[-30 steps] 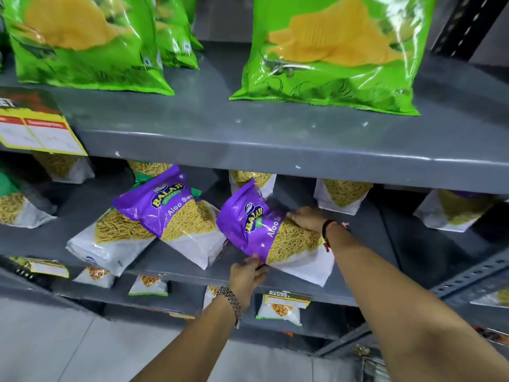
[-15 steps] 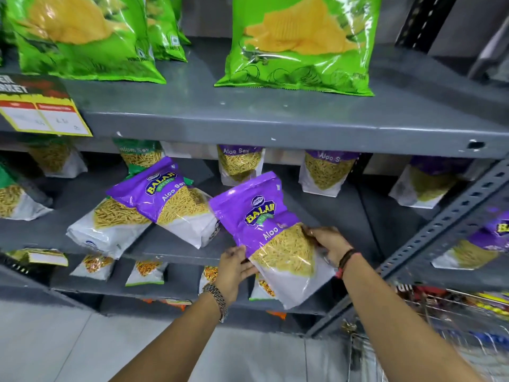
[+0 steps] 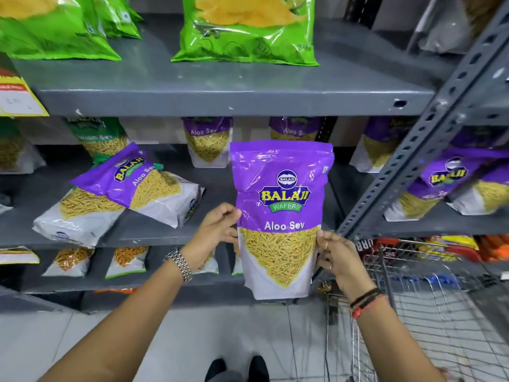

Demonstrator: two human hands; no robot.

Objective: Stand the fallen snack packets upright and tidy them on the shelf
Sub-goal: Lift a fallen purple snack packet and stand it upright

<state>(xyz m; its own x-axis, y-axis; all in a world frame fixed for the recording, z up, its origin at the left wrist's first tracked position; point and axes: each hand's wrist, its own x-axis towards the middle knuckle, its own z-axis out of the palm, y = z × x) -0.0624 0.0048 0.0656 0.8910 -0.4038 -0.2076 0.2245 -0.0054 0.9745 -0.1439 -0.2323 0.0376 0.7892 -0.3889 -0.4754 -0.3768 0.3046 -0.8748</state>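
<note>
A: Left hand (image 3: pixel 217 230) pinches the left edge of the Aloo Sev packet (image 3: pixel 281 216); right hand (image 3: pixel 337 260) clamps the right edge lower down. Packet upright, label toward the camera, held in the air in front of the middle shelf (image 3: pixel 154 235).

B: Change from a second ago?

A: Then it lay tilted on the shelf board, under both hands. Now lifted clear and turned vertical.

B: Contents?

A: Clear lower window, full of thin yellow sev strands. Purple top.

B: Others on that shelf?

A: Two fallen packets (image 3: pixel 124 194) to the left, leaning on each other, the purple one on top. Behind, at the back, one green-topped packet (image 3: pixel 99 136) and two purple packets (image 3: pixel 208 142) upright.

B: Further out?

A: Upper shelf (image 3: pixel 220 97): three green chip bags (image 3: pixel 245 28) partly in frame. Wire trolley (image 3: pixel 440 299) lower right. Right of the slotted upright (image 3: pixel 418 161), more purple packets, blurred, count unclear.
</note>
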